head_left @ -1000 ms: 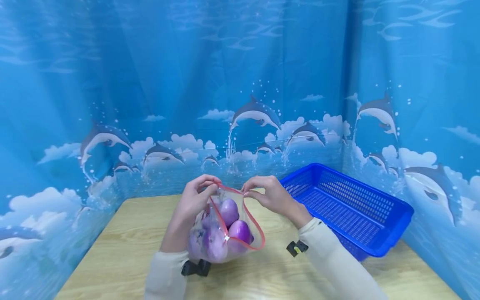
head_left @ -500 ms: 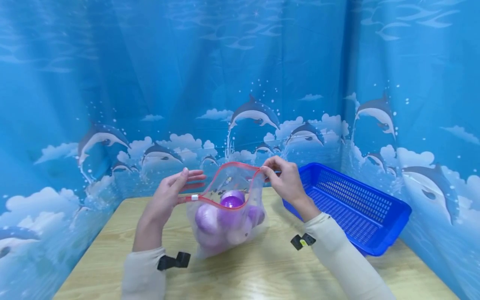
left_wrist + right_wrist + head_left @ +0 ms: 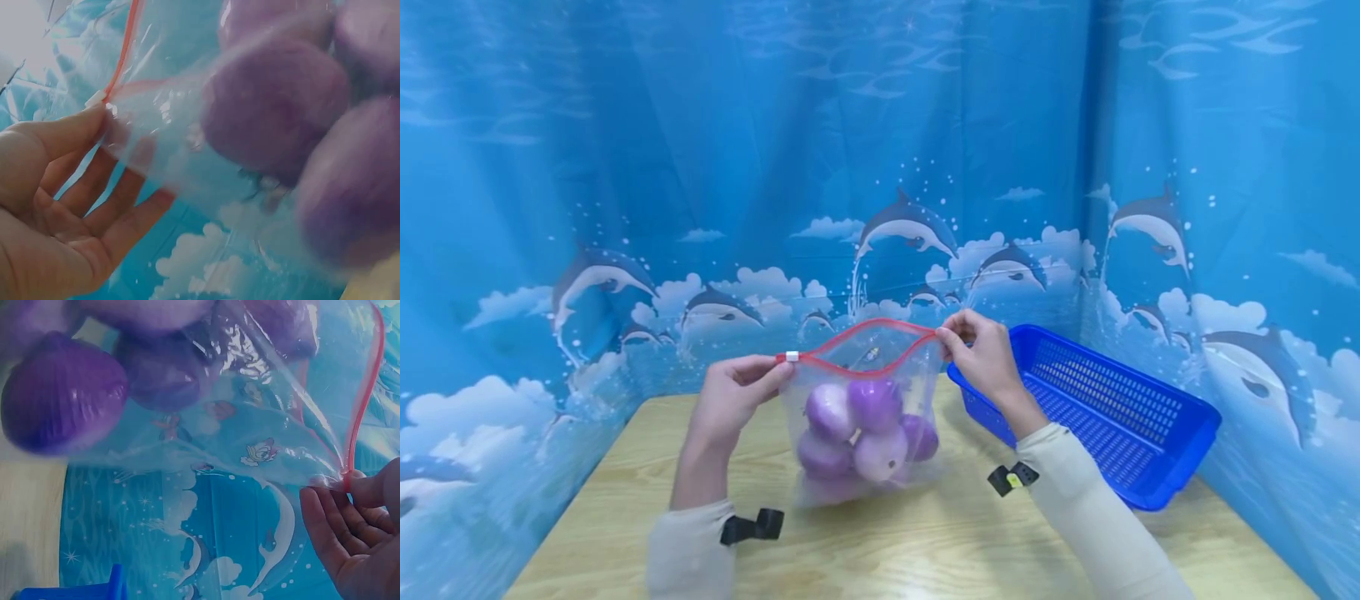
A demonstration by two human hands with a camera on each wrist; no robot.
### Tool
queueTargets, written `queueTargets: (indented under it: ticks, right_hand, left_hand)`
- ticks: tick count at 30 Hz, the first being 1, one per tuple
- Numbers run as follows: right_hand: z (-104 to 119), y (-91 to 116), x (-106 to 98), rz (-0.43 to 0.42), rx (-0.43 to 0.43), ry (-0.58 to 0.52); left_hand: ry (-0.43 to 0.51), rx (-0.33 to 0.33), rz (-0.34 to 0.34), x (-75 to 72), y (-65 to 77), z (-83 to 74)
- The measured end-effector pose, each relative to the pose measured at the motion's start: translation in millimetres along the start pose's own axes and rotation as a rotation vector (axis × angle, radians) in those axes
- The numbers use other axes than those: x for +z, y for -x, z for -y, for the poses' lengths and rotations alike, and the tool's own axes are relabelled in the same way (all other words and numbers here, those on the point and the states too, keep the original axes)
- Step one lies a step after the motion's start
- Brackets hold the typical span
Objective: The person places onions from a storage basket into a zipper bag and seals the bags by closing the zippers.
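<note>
A clear zip bag (image 3: 917,387) with a red zip edge hangs upright between my hands, its mouth partly parted. Several purple onions (image 3: 877,404) fill its lower half; the left wrist view shows a few onions (image 3: 275,106) through the plastic. My left hand (image 3: 726,408) pinches the bag's left top corner between thumb and fingers, right at the white slider (image 3: 792,357). At the opposite top corner, the thumb and forefinger of my right hand (image 3: 985,354) pinch the red edge, as the right wrist view also shows. Whether the bag's bottom touches the table cannot be told.
A blue perforated plastic basket (image 3: 1097,408) stands at the right, behind my right forearm. Under everything is a light wood-grain table (image 3: 617,500). A blue curtain (image 3: 775,167) printed with dolphins hangs behind and at both sides.
The bag has gone from slumped and tilted to upright and stretched wide. My left hand moved left and now pinches the slider corner; my right hand moved right and up with its corner.
</note>
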State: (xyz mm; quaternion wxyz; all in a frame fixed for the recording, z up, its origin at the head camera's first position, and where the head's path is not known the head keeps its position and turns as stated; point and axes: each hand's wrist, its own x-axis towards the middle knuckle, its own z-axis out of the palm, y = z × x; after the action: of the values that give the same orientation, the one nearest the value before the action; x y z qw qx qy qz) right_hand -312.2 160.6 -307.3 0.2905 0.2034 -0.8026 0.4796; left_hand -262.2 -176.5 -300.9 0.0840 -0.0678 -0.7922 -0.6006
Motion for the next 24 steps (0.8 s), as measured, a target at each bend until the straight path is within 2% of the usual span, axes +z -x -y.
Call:
queueTargets:
  ticks: [4,7,14,19,24]
  right_hand:
    - [-3.4,0.3,-0.7,0.024,0.035,0.006]
    - [-6.5,-0.4,-2.7,0.021,0.058,0.002]
    - [-10.8,-1.3,-13.3,0.017,0.081,0.036]
    - [-9.0,-1.3,-18.7,0.028,0.103,0.051]
    - [-9.7,-2.3,-19.6,0.090,0.133,0.069]
  left_hand:
    - [0.071,0.056,-0.043,11.3,-2.9,-4.7]
    - [0.102,0.070,-0.073,14.6,-3.0,-5.0]
    - [0.148,0.000,-0.156,11.4,-2.3,1.5]
    - [0.179,-0.037,-0.154,11.8,-3.1,5.6]
    - [0.167,-0.057,-0.126,15.3,-6.2,9.3]
